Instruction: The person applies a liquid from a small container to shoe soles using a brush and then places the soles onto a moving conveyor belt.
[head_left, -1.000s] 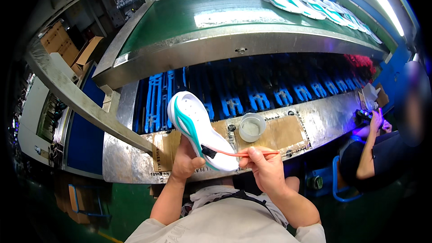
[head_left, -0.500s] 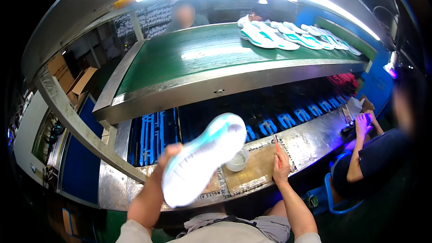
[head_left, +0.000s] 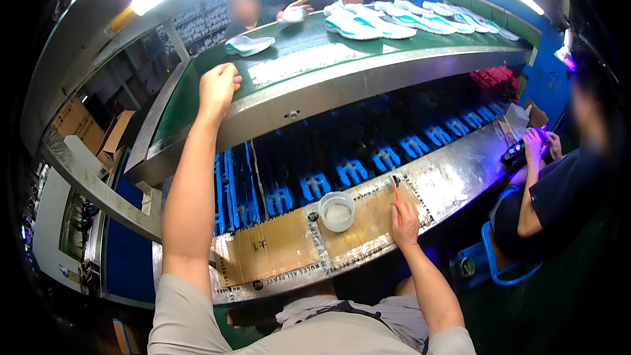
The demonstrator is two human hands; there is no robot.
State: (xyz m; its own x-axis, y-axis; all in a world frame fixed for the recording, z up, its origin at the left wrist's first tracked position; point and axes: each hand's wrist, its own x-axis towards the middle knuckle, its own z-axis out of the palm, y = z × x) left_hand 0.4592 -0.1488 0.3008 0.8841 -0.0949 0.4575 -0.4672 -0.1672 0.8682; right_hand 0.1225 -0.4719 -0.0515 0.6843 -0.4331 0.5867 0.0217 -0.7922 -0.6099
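Cardboard sheets (head_left: 282, 246) cover the metal table (head_left: 453, 181), and on them stands a small white cup (head_left: 337, 211). Just right of the cup, the right hand (head_left: 404, 221) rests on the cardboard, its grip closed around a thin orange-handled brush (head_left: 396, 190). Far above and left of the cup, the left hand (head_left: 218, 87) lies on the edge of the green conveyor belt (head_left: 315, 59), fingers curled, holding nothing. A white shoe (head_left: 248, 44) lies just beyond that hand.

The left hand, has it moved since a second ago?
Yes. The left hand has gone from the cardboard-covered bench up and away to the green belt, and is empty now.
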